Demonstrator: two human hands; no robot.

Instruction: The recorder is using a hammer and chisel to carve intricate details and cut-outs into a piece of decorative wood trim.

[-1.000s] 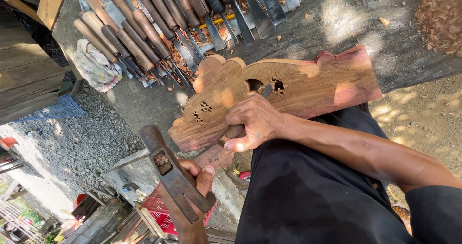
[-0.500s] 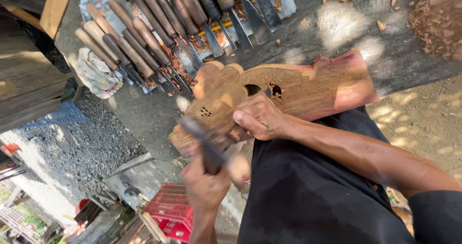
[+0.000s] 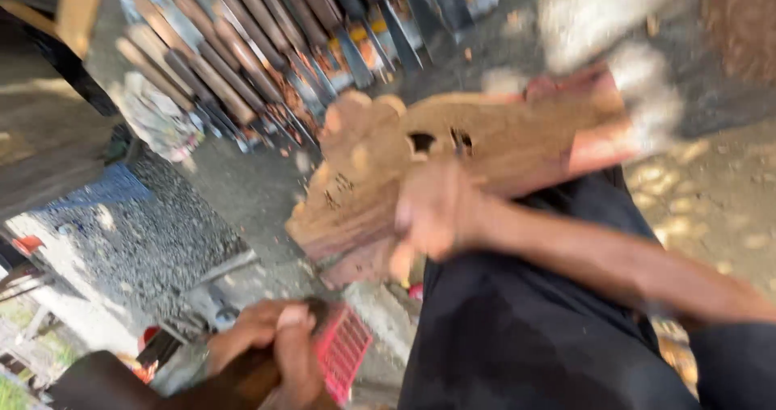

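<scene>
Fingers (image 3: pixel 420 216) of the right hand (image 3: pixel 440 212) wrap something small against the pierced, reddish carved wooden plank (image 3: pixel 485 147). The plank's long axis runs up-right across the lap. The left hand (image 3: pixel 275 345), lower-left, is clenched; what it holds is blurred.

Carved wooden panel (image 3: pixel 485 155), reddish-brown, pierced with small cut-out holes and scalloped along one end, resting tilted across a lap clad in black, lower edge near the knee, blurred by motion, sunlight dappling its far end.
</scene>
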